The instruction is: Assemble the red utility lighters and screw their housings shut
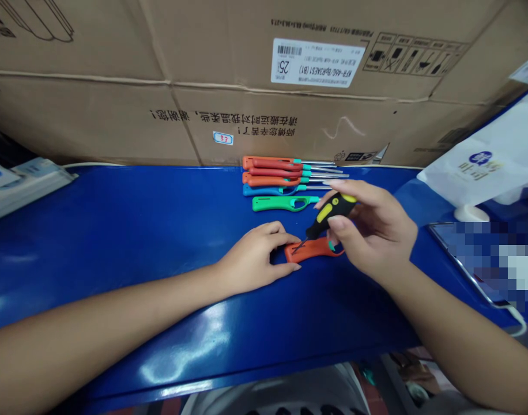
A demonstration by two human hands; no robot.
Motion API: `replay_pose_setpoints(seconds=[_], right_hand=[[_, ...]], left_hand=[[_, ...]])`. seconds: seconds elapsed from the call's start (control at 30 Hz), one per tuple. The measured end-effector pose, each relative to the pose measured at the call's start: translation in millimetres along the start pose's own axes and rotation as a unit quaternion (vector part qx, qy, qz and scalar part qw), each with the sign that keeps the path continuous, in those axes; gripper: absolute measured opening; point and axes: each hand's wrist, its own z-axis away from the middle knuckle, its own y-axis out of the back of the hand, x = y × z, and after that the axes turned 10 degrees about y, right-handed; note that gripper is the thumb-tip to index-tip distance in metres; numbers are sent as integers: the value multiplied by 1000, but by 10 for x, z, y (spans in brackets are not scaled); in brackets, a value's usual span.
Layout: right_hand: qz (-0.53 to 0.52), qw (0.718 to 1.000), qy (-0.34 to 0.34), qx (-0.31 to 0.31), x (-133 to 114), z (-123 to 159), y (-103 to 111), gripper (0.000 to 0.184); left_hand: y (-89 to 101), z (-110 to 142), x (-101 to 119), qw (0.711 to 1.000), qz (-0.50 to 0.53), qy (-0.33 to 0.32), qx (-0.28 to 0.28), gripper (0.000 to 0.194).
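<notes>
On the blue table lies an orange long-nosed lighter (313,249), its handle end toward the left. My left hand (249,259) grips that end between thumb and fingers, steadying it on the tabletop. In my right hand (376,230) is a black-and-yellow screwdriver (325,217), tilted so its thin tip meets the lighter's handle near the slot. My right hand hides the lighter's nozzle. Just behind, a green lighter (268,204) lies by itself, and beyond it sit a blue lighter (268,189) and several orange and red lighters (270,163), partly piled up.
A large cardboard box (229,57) walls off the table's back edge. To the right are a white bag (467,161), a white round lid (471,214) and a flat-screen device (448,248) with a cable. A white-and-blue box-like object (30,184) stands at far left.
</notes>
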Motion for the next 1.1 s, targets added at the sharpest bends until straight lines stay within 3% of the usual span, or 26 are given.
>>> replay_pose_setpoints(seconds=[0.1,0.23,0.3,0.43,0.53,0.63,0.73,0.87,0.93,1.1], right_hand=[[77,993,88,12,19,1,19,48],[-17,998,-23,-56,-51,24,17,45],[-41,996,-45,-64,-57,35,9,44],[92,993,67,-24,-6,12,42,50],[161,978,127,-44,-28,-20,81,53],[95,989,70,-89,-99,-17,75,51],[51,996,19,-76,-110,13,40,52],[144,982,124,-13,-31,19,39,60],[152,978,144,-12,-23,8,54,56],[11,997,-2,-79,-99,-11,57,48]], left_hand=[[-2,-3,0,1000,-1,3,-1,37],[-8,-1,-6,1000,2,3,0,33],[-10,2,-11,1000,1,2,3,32],[-5,4,-8,1000,3,3,-3,36],[1,1,0,1000,4,3,-4,34],[0,1,0,1000,8,-3,2,29],[-6,1,-4,1000,8,-5,3,29],[-3,-6,3,1000,4,3,-3,32],[1,-8,10,1000,3,5,-6,33],[-1,3,6,1000,-3,7,-4,32]])
